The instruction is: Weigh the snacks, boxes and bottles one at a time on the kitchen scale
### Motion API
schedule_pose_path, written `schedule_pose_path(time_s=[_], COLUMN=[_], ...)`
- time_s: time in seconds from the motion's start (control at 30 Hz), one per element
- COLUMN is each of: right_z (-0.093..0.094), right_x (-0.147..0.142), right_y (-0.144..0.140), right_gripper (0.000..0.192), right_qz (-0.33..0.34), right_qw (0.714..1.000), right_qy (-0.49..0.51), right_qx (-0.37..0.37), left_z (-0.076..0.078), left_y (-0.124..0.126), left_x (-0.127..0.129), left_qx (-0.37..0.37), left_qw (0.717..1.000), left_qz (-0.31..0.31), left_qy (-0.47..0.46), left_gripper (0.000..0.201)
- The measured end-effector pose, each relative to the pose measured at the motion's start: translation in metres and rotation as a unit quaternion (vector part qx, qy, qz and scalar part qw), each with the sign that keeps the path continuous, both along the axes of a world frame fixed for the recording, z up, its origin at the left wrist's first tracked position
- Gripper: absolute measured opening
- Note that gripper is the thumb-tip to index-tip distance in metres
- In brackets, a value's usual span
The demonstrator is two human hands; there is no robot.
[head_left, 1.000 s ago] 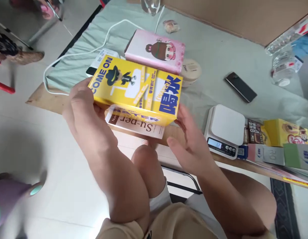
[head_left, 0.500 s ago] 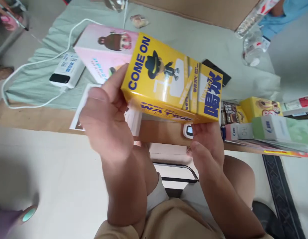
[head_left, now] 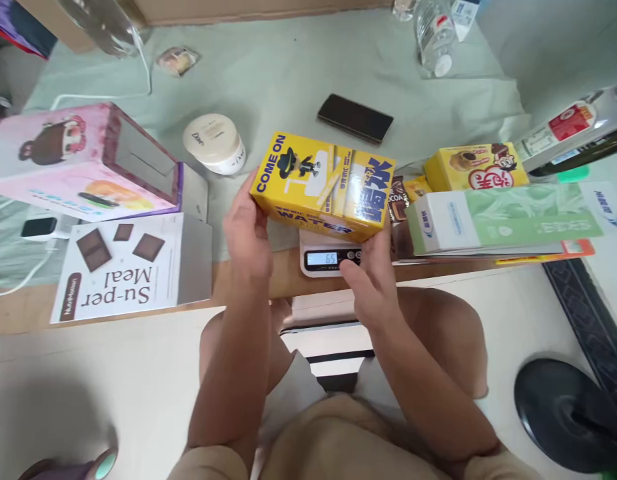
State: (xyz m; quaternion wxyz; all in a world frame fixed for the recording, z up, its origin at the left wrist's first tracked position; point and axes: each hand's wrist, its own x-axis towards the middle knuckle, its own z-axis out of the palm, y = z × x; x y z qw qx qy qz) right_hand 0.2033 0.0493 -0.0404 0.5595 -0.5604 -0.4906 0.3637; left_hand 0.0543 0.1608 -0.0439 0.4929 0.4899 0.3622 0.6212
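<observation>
A yellow box point(head_left: 323, 187) printed "COME ON" and "WATER" rests on a small white kitchen scale point(head_left: 328, 257) at the table's front edge. The scale's display shows a number. My left hand point(head_left: 246, 230) grips the box's left end. My right hand point(head_left: 368, 277) holds its lower right corner, fingers lying over the scale's buttons. Most of the scale's platform is hidden under the box.
Left of the scale lie a white "Su-per Meal" box point(head_left: 133, 267) and a pink cartoon box point(head_left: 78, 163). A white jar point(head_left: 213, 141), a black phone point(head_left: 355, 118) and a water bottle point(head_left: 433, 33) sit behind. Green-white box point(head_left: 498, 220) and yellow snack box point(head_left: 473, 167) crowd the right.
Both hands carried the yellow box rightward from above the "Su-per Meal" box and lowered it onto the scale. The camera view swung right.
</observation>
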Motion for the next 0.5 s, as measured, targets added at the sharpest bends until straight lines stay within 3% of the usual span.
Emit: schedule_pose_path(time_s=[0.2,0.33,0.5], right_z=[0.02,0.021,0.019], right_x=[-0.004,0.002,0.002], right_y=[-0.042,-0.065,-0.067], right_gripper=[0.091,0.085,0.08], right_qz=[0.004,-0.007,-0.028], right_qw=[0.994,0.988,0.99], right_qy=[-0.085,-0.082,-0.088], right_qx=[0.066,0.131,0.107], left_z=[-0.016,-0.019,-0.019], left_y=[0.012,0.012,0.011], left_x=[-0.02,-0.034,-0.041], left_qx=[0.086,0.073,0.037], left_qw=[0.995,0.996,0.999], left_qz=[0.028,0.025,0.008], left_qy=[0.035,0.04,0.012], left_gripper=[0.054,0.051,0.058])
